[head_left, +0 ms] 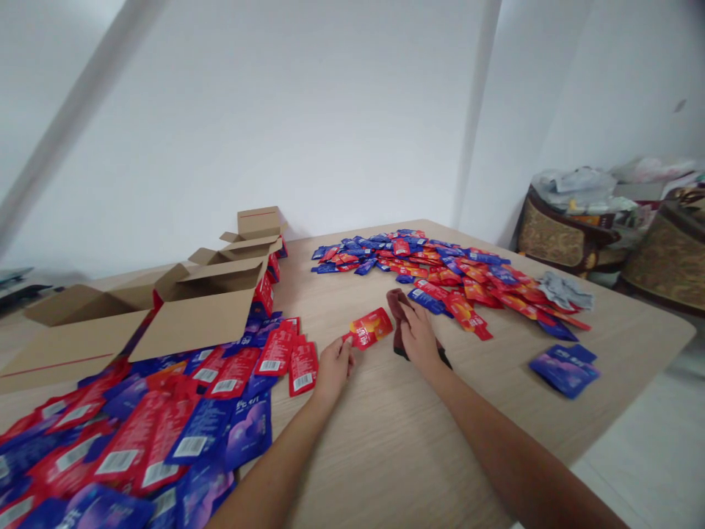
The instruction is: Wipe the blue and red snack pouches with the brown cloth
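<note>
My left hand pinches one end of a red spout pouch with orange fruit printed on it, held just over the middle of the table. My right hand is closed on a dark brown cloth, right beside the pouch's far end. Part of the cloth hangs under the palm and is hidden by it. Behind my right hand spreads a pile of red and blue pouches. Left of my left hand lies another heap of pouches, several with barcodes facing up.
Open cardboard boxes stand in a row at the left, flaps spread. A blue pouch lies alone near the table's right edge. A grey cloth rests on the far pile's right end. Patterned armchairs loaded with bags stand beyond the table.
</note>
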Demonstrator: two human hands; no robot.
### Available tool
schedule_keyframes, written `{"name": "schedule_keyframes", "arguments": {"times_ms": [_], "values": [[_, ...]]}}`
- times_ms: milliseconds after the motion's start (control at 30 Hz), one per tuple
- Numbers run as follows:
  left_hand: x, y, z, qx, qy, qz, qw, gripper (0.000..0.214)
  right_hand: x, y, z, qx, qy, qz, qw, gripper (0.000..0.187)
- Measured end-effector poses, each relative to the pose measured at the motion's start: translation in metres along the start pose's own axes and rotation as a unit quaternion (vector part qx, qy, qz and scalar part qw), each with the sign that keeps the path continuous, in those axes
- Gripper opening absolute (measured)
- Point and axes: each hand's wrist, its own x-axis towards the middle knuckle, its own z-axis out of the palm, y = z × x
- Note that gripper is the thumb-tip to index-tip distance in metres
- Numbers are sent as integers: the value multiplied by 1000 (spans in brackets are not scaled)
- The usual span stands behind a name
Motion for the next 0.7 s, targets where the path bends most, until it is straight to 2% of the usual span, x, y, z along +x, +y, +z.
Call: {"name": "schedule_keyframes", "arguments": {"times_ms": [67, 133, 200, 267, 300, 467, 533, 600, 700], "values": [[1, -1, 5, -96, -30, -79, 992, 37, -5, -15, -4, 12, 0, -37, 999, 51], [1, -2, 9, -150, -63, -114, 980, 38, -15, -35, -4, -2, -75, -100, 992, 50], [1, -2, 11, -160, -74, -135, 975, 38, -24, -52, 0, -35, -172, -149, 973, 48], [1, -2, 11, -162, -76, -152, 972, 34, -27, -58, 5, -78, -237, -162, 955, 45], [0, -1, 10, -166, -78, -159, 970, 31, -25, -56, 7, -101, -251, -151, 951, 44], [0, 2, 6, -161, -81, -195, 964, 25, 3, -14, 4, -197, -245, -37, 949, 38], [0, 3, 5, -147, -89, -209, 963, 25, 7, -6, 1, -207, -230, -9, 951, 38], [1, 4, 4, -138, -104, -216, 961, 24, 1, -13, -1, -192, -205, -11, 960, 42], [3, 4, 4, -130, -122, -221, 959, 24, -18, -42, 3, -145, -201, -87, 965, 47]]}}
